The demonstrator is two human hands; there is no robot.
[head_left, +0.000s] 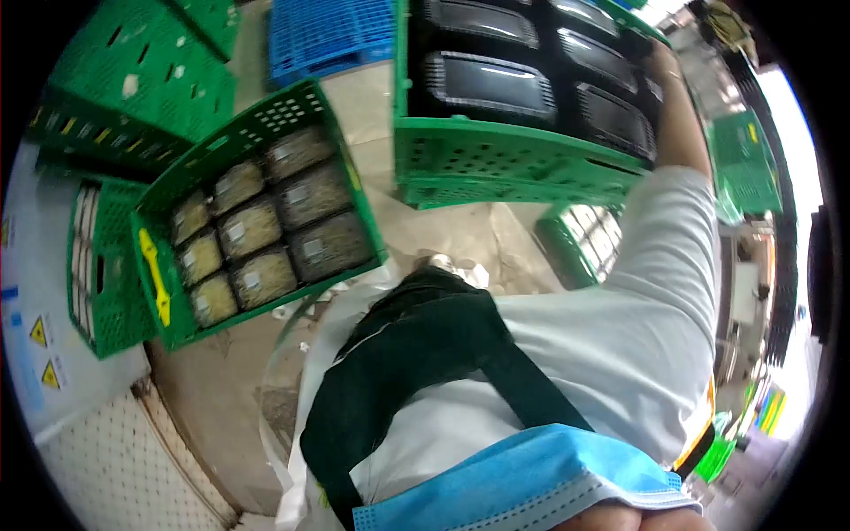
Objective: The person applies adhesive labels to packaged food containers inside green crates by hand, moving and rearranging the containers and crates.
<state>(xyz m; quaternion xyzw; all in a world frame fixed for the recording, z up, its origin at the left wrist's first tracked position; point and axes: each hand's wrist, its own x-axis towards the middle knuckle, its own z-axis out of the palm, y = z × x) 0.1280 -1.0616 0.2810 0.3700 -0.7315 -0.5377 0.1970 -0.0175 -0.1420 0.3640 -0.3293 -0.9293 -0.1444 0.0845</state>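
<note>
My right hand reaches to the far right side of a green plastic crate. It is beside the black plastic trays in that crate; its fingers are hidden or blurred, so I cannot tell whether it grips one or the crate's rim. The black trays sit in rows, with shiny tops. My left hand is out of view.
A green crate of packs with pale, stringy contents stands tilted at left. Stacked green crates, a blue pallet and another crate of white-topped packs surround me. Bits of litter lie on the floor.
</note>
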